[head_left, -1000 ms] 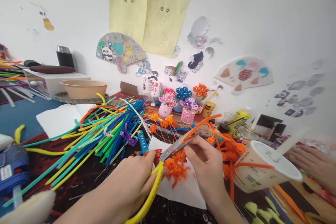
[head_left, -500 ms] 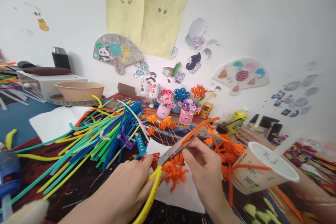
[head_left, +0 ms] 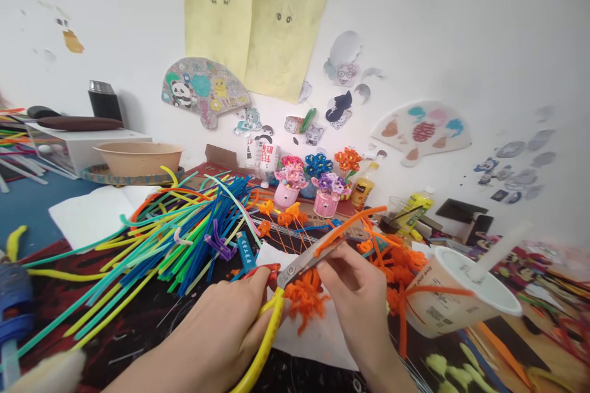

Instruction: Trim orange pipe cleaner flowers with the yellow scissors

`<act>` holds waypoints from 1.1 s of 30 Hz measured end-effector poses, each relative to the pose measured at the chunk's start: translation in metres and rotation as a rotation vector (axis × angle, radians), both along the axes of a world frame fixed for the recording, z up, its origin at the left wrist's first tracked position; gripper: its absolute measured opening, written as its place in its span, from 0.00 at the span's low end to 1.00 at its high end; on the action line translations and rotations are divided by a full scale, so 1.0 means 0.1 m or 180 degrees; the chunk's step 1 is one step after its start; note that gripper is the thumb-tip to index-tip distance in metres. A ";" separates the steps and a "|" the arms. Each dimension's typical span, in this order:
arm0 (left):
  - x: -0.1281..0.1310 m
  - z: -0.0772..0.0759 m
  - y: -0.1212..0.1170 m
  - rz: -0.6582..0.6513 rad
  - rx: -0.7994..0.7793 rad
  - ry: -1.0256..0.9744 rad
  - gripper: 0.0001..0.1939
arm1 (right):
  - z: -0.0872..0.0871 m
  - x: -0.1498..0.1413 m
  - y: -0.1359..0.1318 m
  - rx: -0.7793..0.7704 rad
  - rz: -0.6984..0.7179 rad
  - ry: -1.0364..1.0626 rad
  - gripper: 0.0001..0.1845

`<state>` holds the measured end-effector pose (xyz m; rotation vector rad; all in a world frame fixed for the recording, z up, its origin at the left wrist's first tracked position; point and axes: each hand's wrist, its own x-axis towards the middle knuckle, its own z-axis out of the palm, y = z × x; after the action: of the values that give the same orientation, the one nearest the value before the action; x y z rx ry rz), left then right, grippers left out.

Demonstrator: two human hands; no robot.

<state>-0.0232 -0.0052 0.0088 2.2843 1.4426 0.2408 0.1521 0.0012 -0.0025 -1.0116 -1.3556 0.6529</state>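
Observation:
My left hand point(head_left: 242, 304) grips a pair of scissors point(head_left: 289, 274) with one red and one yellow handle, blades pointing up to the right. An orange pipe cleaner point(head_left: 353, 225) lies along the blades. Pinched closed at its lower end, my right hand point(head_left: 357, 295) holds this pipe cleaner close to the blade tips. Beneath the scissors, curly orange pipe-cleaner pieces point(head_left: 306, 304) lie on a white paper sheet point(head_left: 322, 344). Whether the blades touch the pipe cleaner is hard to see.
Left lies a heap of coloured pipe cleaners point(head_left: 184, 239) with a blue lighter point(head_left: 246, 252) beside it. A paper cup with a straw point(head_left: 442, 304) stands close on the right. Small flower pots point(head_left: 326, 202) and a juice bottle point(head_left: 364, 186) line the back. A glue gun point(head_left: 16, 307) is far left.
Another person's hand and arm behind the cup on the right have left the view, along with a pale item by that hand. My hands and the scissors stay almost in place.

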 end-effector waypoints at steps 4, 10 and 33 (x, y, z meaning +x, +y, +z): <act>0.00 -0.01 0.00 0.0019 0.0061 -0.0089 0.18 | 0.01 0.01 -0.01 0.0023 0.0057 -0.0047 0.07; -0.02 -0.09 0.03 -0.0042 0.0047 -0.0121 0.20 | 0.06 0.06 0.05 -0.0057 0.0213 -0.0093 0.04; -0.04 -0.01 0.01 -0.0047 0.0122 0.0022 0.23 | 0.09 0.04 0.00 -0.0056 0.0157 -0.0327 0.06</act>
<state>-0.0276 -0.0047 0.0081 2.3278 1.4359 0.2584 0.1563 0.0015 0.0069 -1.0403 -1.4708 0.6580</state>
